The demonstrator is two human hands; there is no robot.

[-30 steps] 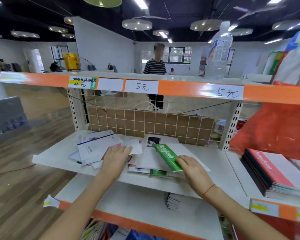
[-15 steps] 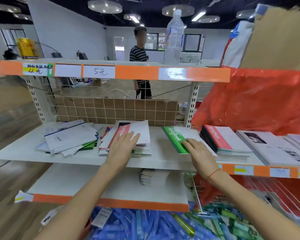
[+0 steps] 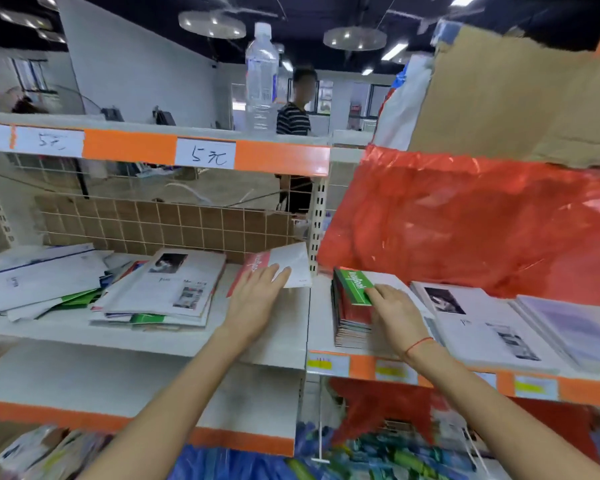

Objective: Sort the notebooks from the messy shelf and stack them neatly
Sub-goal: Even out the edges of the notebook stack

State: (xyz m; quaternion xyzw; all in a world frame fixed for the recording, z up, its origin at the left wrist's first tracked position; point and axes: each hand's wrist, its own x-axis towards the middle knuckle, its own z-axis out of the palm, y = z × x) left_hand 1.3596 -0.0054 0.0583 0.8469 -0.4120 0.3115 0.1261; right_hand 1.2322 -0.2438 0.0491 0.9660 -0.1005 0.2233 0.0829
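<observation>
Green notebook (image 3: 353, 286) tops the stack (image 3: 350, 320) on the shelf (image 3: 329, 327), right hand (image 3: 397, 311) touching.

Left hand (image 3: 257, 292) covers the red notebook (image 3: 253, 268)'s near half; the far-right notebook (image 3: 575, 327) runs off frame.

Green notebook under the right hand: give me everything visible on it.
The green notebook has a glossy-looking green cover band with white lettering too blurred to read, and white beyond that band. It lies flat as the top item of the neat notebook stack on the right shelf section, below the red plastic bag. The right hand rests on its near corner, fingers on the cover; whether the thumb curls under the edge cannot be told. It sits slightly askew on the stack.
</observation>
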